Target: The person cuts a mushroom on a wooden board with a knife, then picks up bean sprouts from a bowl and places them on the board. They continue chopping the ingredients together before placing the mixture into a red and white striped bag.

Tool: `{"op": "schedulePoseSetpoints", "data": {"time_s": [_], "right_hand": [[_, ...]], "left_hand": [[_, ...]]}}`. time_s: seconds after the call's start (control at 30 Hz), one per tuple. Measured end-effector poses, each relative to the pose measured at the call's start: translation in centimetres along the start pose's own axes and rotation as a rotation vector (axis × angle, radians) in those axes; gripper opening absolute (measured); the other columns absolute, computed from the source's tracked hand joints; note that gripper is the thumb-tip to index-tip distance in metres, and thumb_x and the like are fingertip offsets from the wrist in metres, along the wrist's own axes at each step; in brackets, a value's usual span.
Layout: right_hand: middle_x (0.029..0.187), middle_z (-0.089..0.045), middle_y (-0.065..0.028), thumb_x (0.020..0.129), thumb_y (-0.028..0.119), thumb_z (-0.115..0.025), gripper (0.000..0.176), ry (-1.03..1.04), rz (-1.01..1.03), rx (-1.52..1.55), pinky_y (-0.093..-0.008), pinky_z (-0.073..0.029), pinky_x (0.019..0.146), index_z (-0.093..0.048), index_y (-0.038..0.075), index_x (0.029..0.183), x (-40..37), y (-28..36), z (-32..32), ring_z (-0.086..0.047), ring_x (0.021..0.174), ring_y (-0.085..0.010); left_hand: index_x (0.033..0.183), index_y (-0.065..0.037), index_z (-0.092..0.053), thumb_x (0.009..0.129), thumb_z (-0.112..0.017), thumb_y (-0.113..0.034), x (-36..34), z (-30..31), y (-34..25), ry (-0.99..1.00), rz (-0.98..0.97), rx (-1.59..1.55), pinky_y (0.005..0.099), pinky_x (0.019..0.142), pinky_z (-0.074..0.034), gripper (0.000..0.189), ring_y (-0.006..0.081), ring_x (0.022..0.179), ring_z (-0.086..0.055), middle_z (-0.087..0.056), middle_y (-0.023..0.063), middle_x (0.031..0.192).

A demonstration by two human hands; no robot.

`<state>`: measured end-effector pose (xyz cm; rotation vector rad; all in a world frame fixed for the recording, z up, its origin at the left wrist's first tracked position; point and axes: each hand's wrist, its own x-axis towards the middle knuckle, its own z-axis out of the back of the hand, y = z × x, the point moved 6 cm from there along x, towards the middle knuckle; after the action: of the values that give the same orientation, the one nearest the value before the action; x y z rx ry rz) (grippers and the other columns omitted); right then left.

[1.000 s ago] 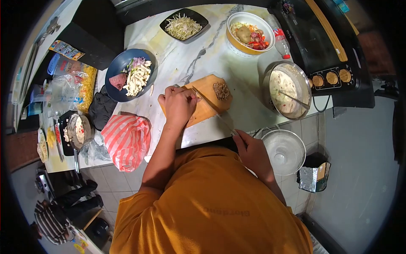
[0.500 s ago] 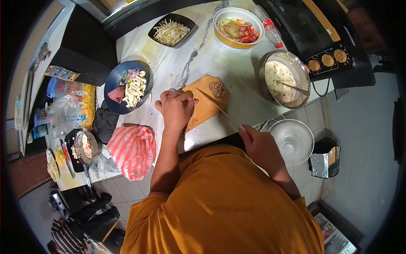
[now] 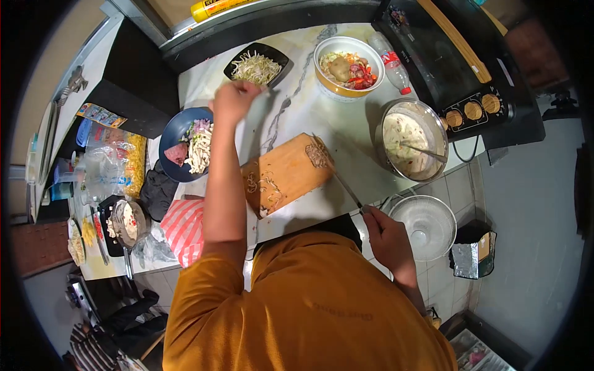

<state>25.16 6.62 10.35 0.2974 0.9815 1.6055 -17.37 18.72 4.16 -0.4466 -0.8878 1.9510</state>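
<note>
My right hand (image 3: 390,238) grips a knife (image 3: 348,190) by its handle, the blade pointing over the right edge of the wooden cutting board (image 3: 291,170). Brown shreds (image 3: 317,153) are heaped at the board's upper right, and thin pale strands (image 3: 266,185) lie scattered on its left part. My left hand (image 3: 234,101) is raised at the near edge of a black square bowl of bean sprouts (image 3: 257,68), slightly blurred. Its fingers are drawn together, and I cannot make out what is in them. Below it sits a blue plate (image 3: 170,133) with pale strips, chopped onion and a pink piece.
A white-and-yellow bowl (image 3: 322,83) holds a potato and cut vegetables, beside a plastic bottle (image 3: 391,62). At right stand a metal bowl (image 3: 444,139) of creamy mixture, a toaster oven (image 3: 473,111) and a strainer (image 3: 427,229). A striped bag (image 3: 184,229) lies left.
My left hand has left the cutting board and moved up to the bean sprout bowl. My right hand has drawn the knife slightly back, toward me and to the right.
</note>
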Motion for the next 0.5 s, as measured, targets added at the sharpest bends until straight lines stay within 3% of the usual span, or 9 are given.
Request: {"op": "schedulePoseSetpoints", "data": {"time_s": [0.13,0.2,0.27,0.33,0.37,0.47,0.5], "right_hand": [[0.07,-0.066,-0.0165,0.101,0.023,-0.06,0.033,0.002,0.022,-0.002,-0.0294,-0.048,0.059,-0.067,-0.002,0.121,0.0,-0.3,0.0,-0.058,0.06,-0.011],[0.077,-0.067,-0.0256,0.102,0.031,-0.058,0.039,0.023,0.005,0.023,-0.0384,-0.052,0.065,-0.067,-0.001,0.122,0.1,0.0,0.0,-0.07,0.07,-0.0376],[0.077,-0.067,-0.0253,0.102,0.031,-0.058,0.039,0.048,-0.03,0.017,-0.0383,-0.052,0.064,-0.067,-0.001,0.122,0.3,0.3,0.2,-0.07,0.07,-0.0377],[0.076,-0.067,-0.025,0.102,0.031,-0.058,0.038,0.08,-0.072,0.007,-0.0382,-0.052,0.064,-0.067,-0.001,0.122,0.5,0.0,-0.1,-0.07,0.07,-0.0378],[0.075,-0.067,-0.0241,0.102,0.031,-0.058,0.038,0.074,-0.035,0.003,-0.0375,-0.051,0.062,-0.067,0.0,0.122,0.7,-0.1,-0.2,-0.069,0.067,-0.0365],[0.071,-0.065,-0.0223,0.102,0.03,-0.057,0.037,0.099,0.013,-0.003,-0.0366,-0.049,0.06,-0.067,0.0,0.122,1.2,0.1,-0.5,-0.067,0.062,-0.0335],[0.07,-0.064,-0.0214,0.102,0.03,-0.057,0.036,0.107,0.021,0.001,-0.0363,-0.049,0.059,-0.067,0.001,0.121,1.4,0.2,-0.6,-0.067,0.06,-0.0318]], "left_hand": [[0.094,-0.02,-0.081,0.082,-0.075,-0.047,6.4,1.2,-0.5,-0.028,0.17,0.264,0.0477,0.087,-0.038,0.03,0.0215,0.081,-0.071,-0.077,0.0014,0.084],[0.099,-0.018,-0.08,0.082,-0.075,-0.045,8.6,0.6,2.3,-0.022,0.123,0.155,0.0465,0.087,-0.04,0.032,0.0205,0.083,-0.071,-0.077,0.0028,0.088],[0.103,-0.016,-0.08,0.083,-0.075,-0.043,8.3,0.9,3.0,-0.009,0.082,0.052,0.0453,0.087,-0.043,0.034,0.0196,0.085,-0.071,-0.077,0.0042,0.091],[0.111,-0.01,-0.077,0.086,-0.073,-0.034,6.2,1.6,3.9,-0.057,0.004,-0.177,0.0383,0.082,-0.049,0.035,0.0182,0.087,-0.071,-0.077,0.0093,0.097],[0.112,-0.006,-0.076,0.09,-0.067,-0.022,4.1,2.5,2.3,-0.075,-0.006,-0.168,0.0292,0.074,-0.051,0.029,0.0136,0.083,-0.068,-0.076,0.0071,0.092],[0.112,-0.005,-0.076,0.091,-0.062,-0.015,0.5,3.7,2.2,-0.08,0.016,-0.356,0.0263,0.071,-0.047,0.027,0.0095,0.074,-0.061,-0.072,0.0018,0.084],[0.105,-0.004,-0.077,0.091,-0.06,-0.013,-0.4,4.1,2.3,-0.074,0.03,-0.387,0.0239,0.066,-0.043,0.024,0.0075,0.07,-0.053,-0.066,-0.0025,0.078]]}}
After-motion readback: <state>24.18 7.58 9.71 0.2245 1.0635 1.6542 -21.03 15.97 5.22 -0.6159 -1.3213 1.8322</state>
